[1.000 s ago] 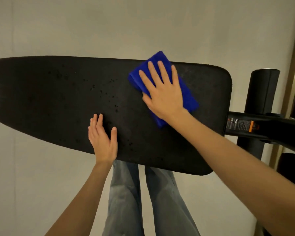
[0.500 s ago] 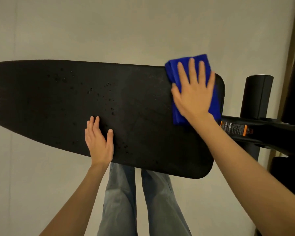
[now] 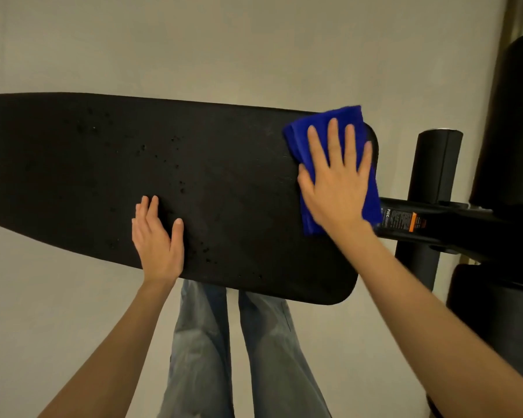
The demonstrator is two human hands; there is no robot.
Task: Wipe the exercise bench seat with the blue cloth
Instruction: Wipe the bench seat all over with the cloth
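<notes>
Fingers of our right hand spread flat on blue cloth | left hand open, bracing bench seat | we keep even pressure, overlapping strokes toward droplets.

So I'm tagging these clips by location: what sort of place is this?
Probably a home or small gym corner. A long black padded exercise bench seat joins a black metal frame bar with an orange warning label, beside black cylindrical foam roller pads, on a plain pale floor.
</notes>
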